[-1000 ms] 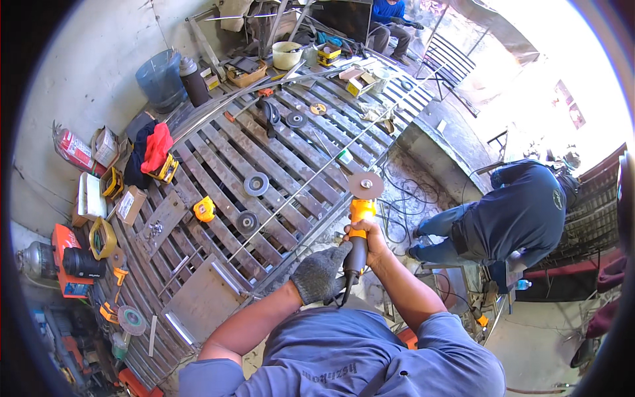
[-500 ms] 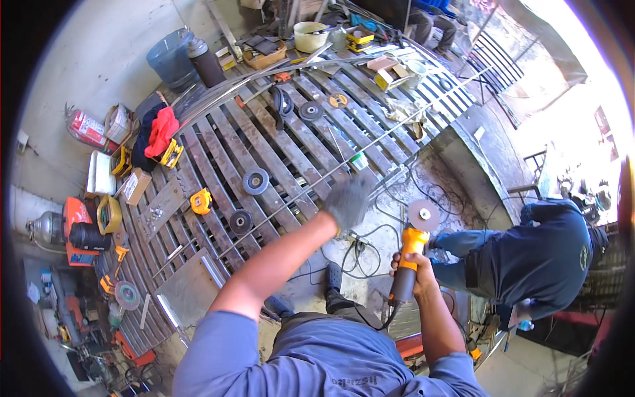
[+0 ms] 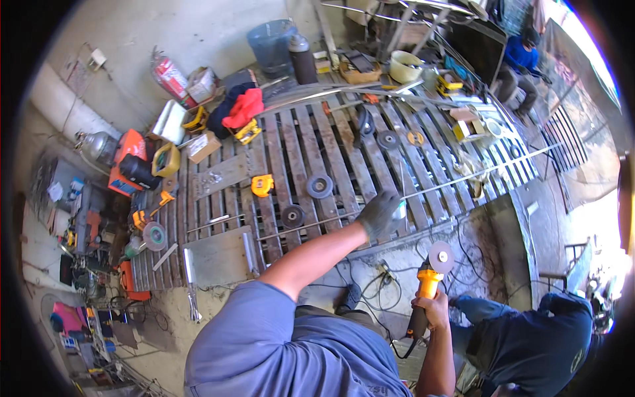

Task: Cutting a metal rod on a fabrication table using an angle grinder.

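Observation:
My right hand (image 3: 431, 308) is wrapped round the body of a yellow and black angle grinder (image 3: 428, 284). The grinder points up and away from me with a thin cutting disc (image 3: 441, 257) on its head, apart from the table. My left hand (image 3: 380, 217), in a dark grey glove, closes over a long thin metal rod (image 3: 476, 173) lying aslant across the slatted metal table (image 3: 284, 145); its fingertips are partly hidden. Beside those fingers is a small green and white thing (image 3: 399, 210). Grinding discs (image 3: 320, 186) and a yellow tape measure (image 3: 262, 185) lie left of the glove.
A person in dark clothing (image 3: 539, 341) bends over close on my right; another person (image 3: 522, 63) sits at the far right. Cables (image 3: 383, 284) trail over the floor near my feet. Boxes, a red cloth (image 3: 243, 108) and a white bucket (image 3: 405, 66) line the table's far side.
My view has swung to the left. The gloved left hand, outstretched and blurred before, now rests over the rod. My right hand still holds the grinder.

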Demonstrator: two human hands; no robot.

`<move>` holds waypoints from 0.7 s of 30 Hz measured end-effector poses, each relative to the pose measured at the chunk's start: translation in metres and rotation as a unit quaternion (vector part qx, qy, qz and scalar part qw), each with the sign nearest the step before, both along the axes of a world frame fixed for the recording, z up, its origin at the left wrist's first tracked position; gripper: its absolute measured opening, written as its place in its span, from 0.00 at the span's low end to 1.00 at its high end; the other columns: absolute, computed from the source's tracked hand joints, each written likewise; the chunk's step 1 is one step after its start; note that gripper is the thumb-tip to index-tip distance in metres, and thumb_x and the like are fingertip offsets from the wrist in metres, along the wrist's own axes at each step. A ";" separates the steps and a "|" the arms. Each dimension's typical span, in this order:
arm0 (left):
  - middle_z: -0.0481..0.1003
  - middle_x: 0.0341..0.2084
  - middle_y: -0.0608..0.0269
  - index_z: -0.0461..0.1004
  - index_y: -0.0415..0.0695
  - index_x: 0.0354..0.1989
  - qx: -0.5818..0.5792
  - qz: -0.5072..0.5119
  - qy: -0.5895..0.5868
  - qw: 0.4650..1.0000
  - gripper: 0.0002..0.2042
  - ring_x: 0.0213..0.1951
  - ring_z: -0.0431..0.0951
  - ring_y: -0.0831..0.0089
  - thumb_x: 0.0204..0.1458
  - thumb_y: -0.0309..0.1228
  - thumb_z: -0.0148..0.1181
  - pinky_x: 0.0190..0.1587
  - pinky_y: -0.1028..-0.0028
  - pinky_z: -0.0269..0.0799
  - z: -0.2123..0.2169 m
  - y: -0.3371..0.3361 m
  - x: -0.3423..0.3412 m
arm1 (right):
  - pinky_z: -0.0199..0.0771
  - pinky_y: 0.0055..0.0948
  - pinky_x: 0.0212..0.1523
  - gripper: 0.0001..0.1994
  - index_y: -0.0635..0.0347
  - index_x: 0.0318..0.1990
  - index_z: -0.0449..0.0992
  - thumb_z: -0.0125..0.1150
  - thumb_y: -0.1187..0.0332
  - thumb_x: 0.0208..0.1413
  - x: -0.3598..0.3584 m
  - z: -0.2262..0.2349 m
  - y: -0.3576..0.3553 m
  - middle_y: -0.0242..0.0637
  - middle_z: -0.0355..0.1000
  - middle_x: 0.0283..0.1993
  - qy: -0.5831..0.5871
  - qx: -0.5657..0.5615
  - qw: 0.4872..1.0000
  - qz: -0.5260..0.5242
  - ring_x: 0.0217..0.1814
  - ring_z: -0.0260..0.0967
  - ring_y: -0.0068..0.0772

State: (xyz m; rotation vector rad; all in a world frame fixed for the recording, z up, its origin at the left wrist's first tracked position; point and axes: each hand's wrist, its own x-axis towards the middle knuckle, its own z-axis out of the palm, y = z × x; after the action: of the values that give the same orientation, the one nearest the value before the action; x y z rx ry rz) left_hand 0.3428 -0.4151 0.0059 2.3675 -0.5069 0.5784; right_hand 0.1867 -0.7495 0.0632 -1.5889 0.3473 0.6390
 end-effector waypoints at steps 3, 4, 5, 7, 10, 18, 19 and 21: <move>0.75 0.56 0.41 0.74 0.38 0.62 -0.039 0.035 0.079 0.996 0.31 0.59 0.78 0.41 0.49 0.34 0.78 0.62 0.53 0.78 0.017 0.062 -0.105 | 0.78 0.34 0.37 0.16 0.63 0.42 0.82 0.79 0.75 0.45 0.028 -0.019 0.039 0.35 0.82 0.36 -0.067 -0.080 0.989 0.104 0.36 0.79 0.28; 0.77 0.59 0.38 0.73 0.38 0.66 -0.051 0.047 0.155 0.986 0.33 0.62 0.79 0.39 0.53 0.37 0.79 0.66 0.49 0.75 0.023 0.081 -0.142 | 0.79 0.34 0.38 0.15 0.64 0.41 0.82 0.78 0.74 0.45 0.035 -0.027 0.054 0.36 0.82 0.35 -0.087 -0.094 0.984 0.120 0.34 0.79 0.29; 0.78 0.59 0.39 0.73 0.40 0.67 -0.052 0.044 0.145 0.987 0.34 0.61 0.81 0.43 0.53 0.37 0.80 0.66 0.50 0.76 0.030 0.101 -0.176 | 0.79 0.35 0.38 0.15 0.65 0.40 0.82 0.78 0.73 0.45 0.048 -0.035 0.069 0.36 0.82 0.34 -0.106 -0.130 0.975 0.148 0.33 0.79 0.31; 0.78 0.60 0.41 0.74 0.42 0.67 -0.080 0.104 0.209 0.969 0.30 0.62 0.81 0.45 0.57 0.34 0.78 0.64 0.53 0.77 0.050 0.134 -0.245 | 0.82 0.42 0.42 0.19 0.68 0.43 0.82 0.78 0.71 0.42 0.075 -0.047 0.095 0.42 0.83 0.35 -0.128 -0.156 0.950 0.240 0.38 0.83 0.39; 0.79 0.59 0.45 0.74 0.42 0.67 -0.098 0.269 0.204 0.936 0.28 0.60 0.82 0.48 0.59 0.28 0.76 0.62 0.57 0.79 0.076 0.153 -0.341 | 0.85 0.46 0.52 0.33 0.69 0.56 0.78 0.80 0.68 0.38 0.100 -0.057 0.133 0.53 0.85 0.45 -0.193 -0.221 0.914 0.279 0.48 0.86 0.55; 0.79 0.48 0.57 0.73 0.42 0.69 -0.412 0.534 0.153 0.722 0.32 0.44 0.83 0.68 0.54 0.21 0.75 0.46 0.65 0.85 0.054 0.142 -0.494 | 0.81 0.46 0.64 0.37 0.64 0.58 0.81 0.85 0.63 0.35 0.141 -0.050 0.210 0.55 0.81 0.55 -0.290 -0.292 0.795 0.445 0.62 0.78 0.58; 0.79 0.49 0.59 0.74 0.43 0.68 -0.441 0.547 0.137 0.698 0.33 0.46 0.83 0.69 0.51 0.19 0.76 0.46 0.64 0.85 0.052 0.137 -0.506 | 0.80 0.46 0.67 0.36 0.63 0.58 0.83 0.85 0.62 0.36 0.143 -0.050 0.217 0.55 0.81 0.56 -0.311 -0.304 0.780 0.451 0.65 0.77 0.59; 0.79 0.49 0.58 0.74 0.44 0.69 -0.474 0.556 0.122 0.672 0.33 0.47 0.82 0.68 0.51 0.19 0.76 0.44 0.66 0.85 0.051 0.127 -0.526 | 0.78 0.48 0.69 0.35 0.62 0.57 0.84 0.86 0.60 0.38 0.149 -0.048 0.228 0.55 0.80 0.58 -0.338 -0.316 0.758 0.459 0.68 0.75 0.60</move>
State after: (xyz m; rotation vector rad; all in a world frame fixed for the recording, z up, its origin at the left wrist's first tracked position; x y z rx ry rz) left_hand -0.1828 -0.2885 0.0567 1.3933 1.2215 0.7309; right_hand 0.3357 -0.5216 0.0151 -2.5204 -0.9367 0.6276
